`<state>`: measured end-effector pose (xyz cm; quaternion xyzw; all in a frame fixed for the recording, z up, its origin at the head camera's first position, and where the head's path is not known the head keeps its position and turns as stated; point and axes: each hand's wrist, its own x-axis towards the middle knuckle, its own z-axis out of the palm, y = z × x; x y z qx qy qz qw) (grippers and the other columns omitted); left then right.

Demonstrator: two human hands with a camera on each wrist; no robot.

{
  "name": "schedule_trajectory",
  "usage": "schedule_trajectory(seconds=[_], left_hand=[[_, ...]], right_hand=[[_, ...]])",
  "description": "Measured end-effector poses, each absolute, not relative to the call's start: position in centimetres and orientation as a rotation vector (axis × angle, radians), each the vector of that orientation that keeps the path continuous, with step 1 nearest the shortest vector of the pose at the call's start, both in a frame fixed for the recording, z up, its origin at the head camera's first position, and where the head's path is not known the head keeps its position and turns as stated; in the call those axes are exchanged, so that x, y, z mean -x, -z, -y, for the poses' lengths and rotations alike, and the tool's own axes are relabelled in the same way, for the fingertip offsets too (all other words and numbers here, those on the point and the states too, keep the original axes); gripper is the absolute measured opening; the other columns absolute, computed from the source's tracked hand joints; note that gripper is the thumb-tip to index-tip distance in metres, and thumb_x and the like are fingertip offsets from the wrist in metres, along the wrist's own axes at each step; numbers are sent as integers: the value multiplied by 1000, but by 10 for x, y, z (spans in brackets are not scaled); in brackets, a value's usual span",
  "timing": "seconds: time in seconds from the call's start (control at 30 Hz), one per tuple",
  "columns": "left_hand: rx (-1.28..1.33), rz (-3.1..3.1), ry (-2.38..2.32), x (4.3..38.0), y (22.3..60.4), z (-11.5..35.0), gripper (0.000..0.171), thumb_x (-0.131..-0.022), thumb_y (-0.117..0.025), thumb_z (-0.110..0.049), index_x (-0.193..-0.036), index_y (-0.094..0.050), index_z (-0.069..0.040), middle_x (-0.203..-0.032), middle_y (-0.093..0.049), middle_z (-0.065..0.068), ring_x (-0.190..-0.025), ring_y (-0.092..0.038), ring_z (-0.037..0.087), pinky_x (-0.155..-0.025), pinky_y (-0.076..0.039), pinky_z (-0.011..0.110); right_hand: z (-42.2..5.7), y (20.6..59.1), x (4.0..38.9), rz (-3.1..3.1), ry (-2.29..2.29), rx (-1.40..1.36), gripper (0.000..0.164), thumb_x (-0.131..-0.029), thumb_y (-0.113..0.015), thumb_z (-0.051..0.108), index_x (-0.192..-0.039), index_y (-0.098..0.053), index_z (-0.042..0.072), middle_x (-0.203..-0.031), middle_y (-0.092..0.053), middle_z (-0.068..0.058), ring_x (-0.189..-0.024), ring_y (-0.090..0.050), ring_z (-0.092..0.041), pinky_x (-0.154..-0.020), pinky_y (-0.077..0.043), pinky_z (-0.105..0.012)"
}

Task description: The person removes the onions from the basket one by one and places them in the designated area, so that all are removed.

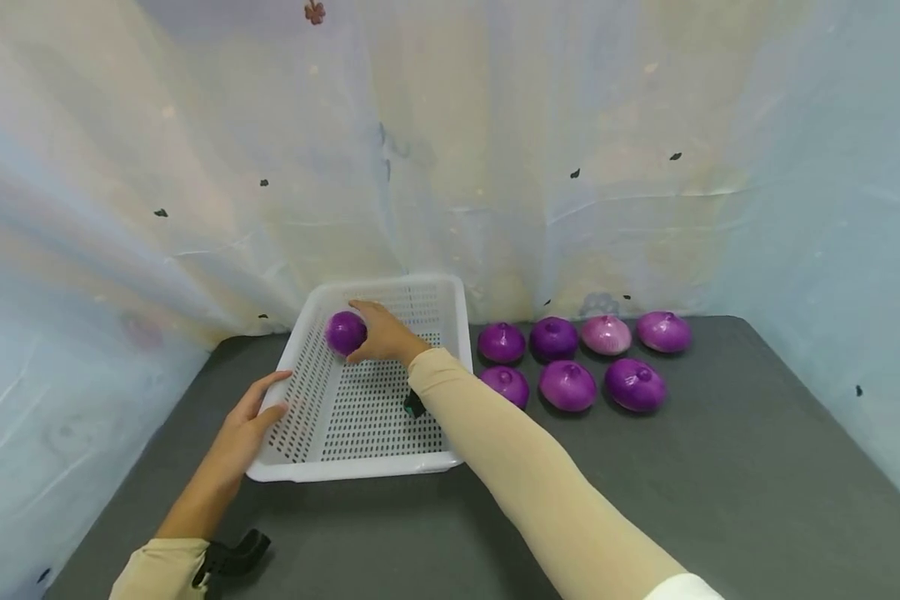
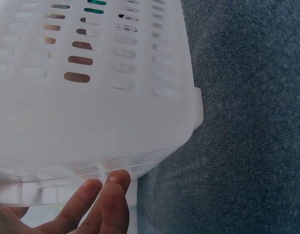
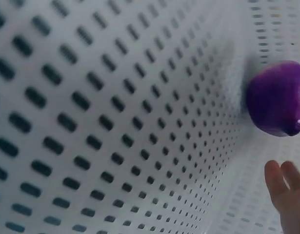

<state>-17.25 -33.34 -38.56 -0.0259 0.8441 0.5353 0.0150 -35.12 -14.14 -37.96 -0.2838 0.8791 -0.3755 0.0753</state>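
A white perforated plastic basket (image 1: 378, 468) stands on the dark tabletop. My left hand (image 1: 243, 429) holds its left rim, thumb and forefinger over the edge. In the left wrist view other fingers (image 2: 115, 204) lie along the outside of the side wall. My right hand (image 1: 384, 333) reaches into the basket beside a purple onion (image 1: 345, 333) near the left wall. Its thumb and fingers are spread around the onion's right side. The right wrist view shows a gap between the lower fingers (image 3: 281, 180) and the onion.
Right of the basket, several onions lie in two rows, including a pale pink one (image 1: 606, 335) and a dark purple one (image 1: 635, 385). My right sleeve (image 1: 525, 467) crosses the basket's right wall. A patterned sheet (image 1: 435, 167) hangs behind the table (image 1: 720, 492).
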Motion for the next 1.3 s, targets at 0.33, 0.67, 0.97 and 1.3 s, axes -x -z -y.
schedule_trajectory(seconds=[0.33,0.67,0.97,1.3], left_hand=[[86,-2647,-1629,174,382,337,54,-107,-41,-26,-158,-22,-23,-148,-43,30,-95,-72,22,-70,-60,41],[96,-2628,-1663,172,383,338,55,-107,-40,-25,-158,-20,-23,-150,-41,32,-100,-72,28,-71,-60,43],[85,-2615,-1678,173,383,336,55,-107,-39,-26,-158,-20,-23,-152,-37,31,-103,-70,31,-70,-60,43],[86,-2636,-1657,173,386,333,54,-108,-39,-26,-158,-20,-23,-152,-38,30,-104,-69,32,-71,-60,43]], right_hand=[[143,379,340,-2660,884,936,96,-74,-89,23,-153,-36,33,-150,-34,-8,-139,-36,-30,-112,-39,-48],[144,374,337,-2497,744,1143,72,-77,-86,21,-141,-52,26,-147,-43,-4,-135,-46,-22,-108,-43,-33],[140,379,335,-2451,590,1147,86,-75,-88,21,-148,-45,29,-147,-44,-3,-134,-48,-20,-108,-44,-32],[138,377,332,-2485,578,1102,90,-74,-89,21,-151,-41,23,-151,-46,-2,-138,-46,-19,-110,-42,-32]])
